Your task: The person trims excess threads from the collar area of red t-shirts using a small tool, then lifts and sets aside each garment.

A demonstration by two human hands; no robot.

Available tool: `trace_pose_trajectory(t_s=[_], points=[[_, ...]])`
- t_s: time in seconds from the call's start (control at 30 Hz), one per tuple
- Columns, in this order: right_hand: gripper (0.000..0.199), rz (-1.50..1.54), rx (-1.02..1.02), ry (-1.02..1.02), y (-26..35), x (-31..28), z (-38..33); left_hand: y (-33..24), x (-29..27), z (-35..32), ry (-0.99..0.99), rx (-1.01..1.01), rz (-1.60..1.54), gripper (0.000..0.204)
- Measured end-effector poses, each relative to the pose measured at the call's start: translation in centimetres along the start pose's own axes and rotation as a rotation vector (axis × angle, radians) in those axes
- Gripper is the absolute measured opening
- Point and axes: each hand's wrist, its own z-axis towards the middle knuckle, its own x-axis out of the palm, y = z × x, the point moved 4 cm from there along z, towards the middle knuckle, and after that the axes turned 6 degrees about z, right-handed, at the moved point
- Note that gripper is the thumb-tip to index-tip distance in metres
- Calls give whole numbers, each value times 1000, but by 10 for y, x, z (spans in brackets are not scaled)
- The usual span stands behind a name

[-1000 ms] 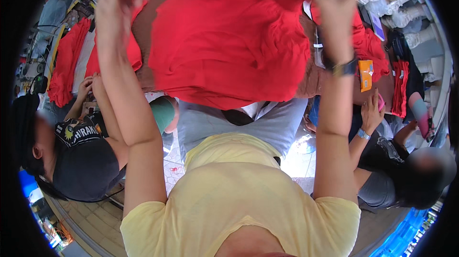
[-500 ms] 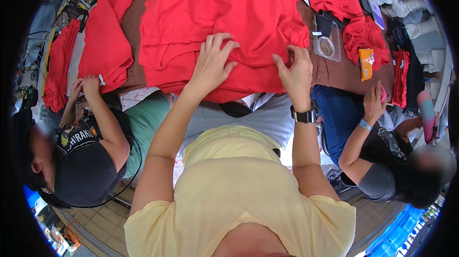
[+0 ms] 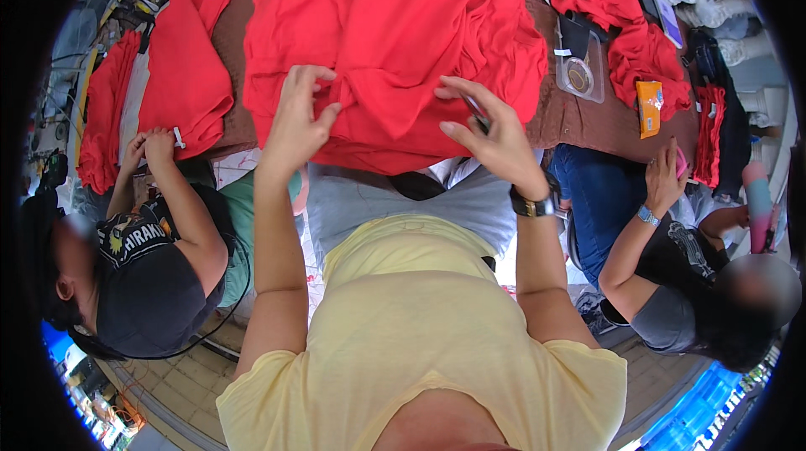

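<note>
A wide spread of red fabric [image 3: 378, 23] lies rumpled over the brown-covered table and hangs at its near edge. My left hand [image 3: 298, 119] is over the fabric's near left part, its fingers bent and thumb apart, with nothing seen between them. Opposite it, my right hand [image 3: 495, 132] curls around a small dark metallic tool [image 3: 476, 112], mostly hidden in the palm, so its exact kind does not show. Its fingertips and thumb point left over the cloth. Between my hands the fabric bunches into a raised fold.
At the left, a person's hands [image 3: 147, 149] are at another red piece [image 3: 180, 81]. A person at the right holds something pink [image 3: 680, 163]. A clear plastic box [image 3: 581, 73], an orange packet [image 3: 649, 109] and a phone [image 3: 667, 23] lie on the table's right side.
Both my hands have moved left, the left one farther. The red fabric has shifted, with new folds between them. The dark tool in my right hand shows more clearly now.
</note>
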Motion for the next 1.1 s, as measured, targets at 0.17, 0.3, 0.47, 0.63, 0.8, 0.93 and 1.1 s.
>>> trace_pose_trajectory(t_s=[0.17, 0.3, 0.47, 0.63, 0.8, 0.93, 1.1], points=[[46, -103, -251, -71, -36, 18, 25, -57, 38, -8, 84, 283, 242, 50], [30, -328, -292, -102, -30, 16, 39, -32, 45, 9, -164, 255, 166, 24], [15, -287, -307, -160, -23, 16, 55, -19, 31, 17, -506, -48, 60, 10], [16, -320, -345, -241, -6, 20, 64, -23, 31, 7, -437, -244, -311, 16], [14, -393, -405, -244, 6, 19, 75, -39, 26, 2, -393, -115, -395, 27], [14, -335, -426, -328, 13, 16, 80, -23, 35, 9, -256, -171, -694, 31], [15, -180, -225, -201, 11, 41, 62, -24, 49, 2, -269, -147, -859, 27]])
